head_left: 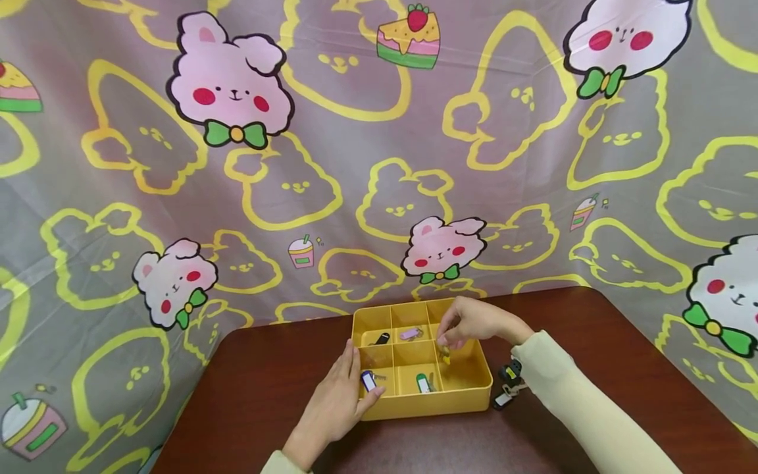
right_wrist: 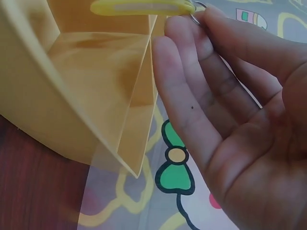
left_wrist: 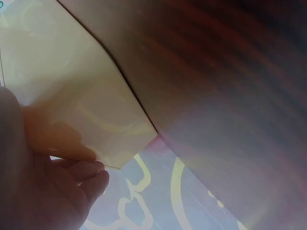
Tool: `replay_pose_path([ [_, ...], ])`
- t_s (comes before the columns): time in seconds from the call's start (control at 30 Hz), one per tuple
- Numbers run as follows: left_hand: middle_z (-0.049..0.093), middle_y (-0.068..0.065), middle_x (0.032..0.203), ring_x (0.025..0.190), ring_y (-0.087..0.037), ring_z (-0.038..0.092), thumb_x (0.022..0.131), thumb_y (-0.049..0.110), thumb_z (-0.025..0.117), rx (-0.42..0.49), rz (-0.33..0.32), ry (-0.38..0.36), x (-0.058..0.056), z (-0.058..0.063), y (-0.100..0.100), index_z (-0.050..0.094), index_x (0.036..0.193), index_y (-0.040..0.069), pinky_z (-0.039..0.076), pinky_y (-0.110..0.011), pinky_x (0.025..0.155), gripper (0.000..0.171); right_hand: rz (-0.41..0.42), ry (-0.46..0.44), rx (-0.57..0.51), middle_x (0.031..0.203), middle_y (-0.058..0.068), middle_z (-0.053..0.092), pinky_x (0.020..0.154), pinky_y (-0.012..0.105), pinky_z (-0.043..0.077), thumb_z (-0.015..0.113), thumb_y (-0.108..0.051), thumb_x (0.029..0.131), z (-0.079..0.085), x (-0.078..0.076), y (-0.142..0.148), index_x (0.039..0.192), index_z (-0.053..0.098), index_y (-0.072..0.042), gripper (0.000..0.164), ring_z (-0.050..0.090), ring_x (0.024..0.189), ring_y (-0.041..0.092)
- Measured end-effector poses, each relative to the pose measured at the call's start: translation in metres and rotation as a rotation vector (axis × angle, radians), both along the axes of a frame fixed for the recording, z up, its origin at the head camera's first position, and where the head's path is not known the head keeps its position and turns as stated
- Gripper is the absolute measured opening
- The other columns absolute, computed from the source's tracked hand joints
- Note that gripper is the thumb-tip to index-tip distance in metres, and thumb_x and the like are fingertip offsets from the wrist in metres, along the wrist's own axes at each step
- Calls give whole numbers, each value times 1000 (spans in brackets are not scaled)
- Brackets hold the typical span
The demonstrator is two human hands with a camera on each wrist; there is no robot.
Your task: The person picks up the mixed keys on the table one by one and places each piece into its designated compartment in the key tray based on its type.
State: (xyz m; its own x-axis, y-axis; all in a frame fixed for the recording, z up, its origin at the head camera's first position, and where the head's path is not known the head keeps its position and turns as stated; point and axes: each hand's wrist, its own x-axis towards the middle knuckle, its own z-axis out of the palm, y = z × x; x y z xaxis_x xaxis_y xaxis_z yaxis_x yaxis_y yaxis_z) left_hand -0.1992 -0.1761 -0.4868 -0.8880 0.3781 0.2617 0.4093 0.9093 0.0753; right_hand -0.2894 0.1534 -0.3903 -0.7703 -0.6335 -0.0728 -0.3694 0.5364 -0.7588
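Note:
A yellow divided box [head_left: 426, 405] stands on the table. My left hand [head_left: 334, 398] rests against its left side, fingers stretched along the wall and thumb over the front left corner; in the left wrist view the fingers [left_wrist: 93, 179] lie by the box's outer wall. My right hand [head_left: 470, 322] pinches a yellow key tag [right_wrist: 141, 6] by its metal ring, above the right part of the box. Key tags lie in other compartments: blue [head_left: 369, 380] front left, green [head_left: 423, 383] front middle, black [head_left: 383, 338] back left, purple [head_left: 409, 334] back middle.
Black key tags [head_left: 503, 399] with keys lie on the brown table [head_left: 266, 388] just right of the box, close to my right sleeve [head_left: 568, 382]. A patterned cloth [head_left: 331, 178] hangs behind the table and along its sides.

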Motion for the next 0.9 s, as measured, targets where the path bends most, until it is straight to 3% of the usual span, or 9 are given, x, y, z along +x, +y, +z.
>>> replay_pose_path([
  [0.33, 29, -34, 167, 154, -42, 41, 105, 58, 53, 10, -12, 30, -2, 1, -2, 40, 154, -13, 42, -50, 123, 88, -10, -4, 32, 86, 3, 80, 70, 33, 66, 78, -6, 92, -2, -3, -4, 90, 83, -6, 6, 73, 72, 13],
  [0.57, 25, -32, 170, 156, -41, 38, 106, 60, 49, 7, -4, 3, -1, 1, 0, 37, 157, -12, 40, -48, 125, 89, 5, 7, 23, 88, 14, 80, 74, 42, 67, 75, -3, 93, -5, -1, -3, 92, 82, -1, 7, 73, 72, 15],
  [0.8, 23, -31, 170, 156, -41, 37, 107, 62, 46, -7, -2, -17, -1, 1, 0, 36, 157, -11, 40, -48, 125, 90, -19, 17, 28, 90, 13, 80, 71, 34, 64, 75, -5, 94, -4, 4, -2, 96, 81, 0, 8, 72, 75, 14],
  [0.9, 24, -31, 170, 156, -41, 37, 107, 62, 46, -16, -2, -10, -1, 0, 0, 37, 157, -11, 40, -48, 125, 90, -25, 30, 29, 92, 13, 80, 73, 37, 65, 76, -8, 95, -3, 6, -2, 98, 81, -3, 8, 71, 75, 13],
])
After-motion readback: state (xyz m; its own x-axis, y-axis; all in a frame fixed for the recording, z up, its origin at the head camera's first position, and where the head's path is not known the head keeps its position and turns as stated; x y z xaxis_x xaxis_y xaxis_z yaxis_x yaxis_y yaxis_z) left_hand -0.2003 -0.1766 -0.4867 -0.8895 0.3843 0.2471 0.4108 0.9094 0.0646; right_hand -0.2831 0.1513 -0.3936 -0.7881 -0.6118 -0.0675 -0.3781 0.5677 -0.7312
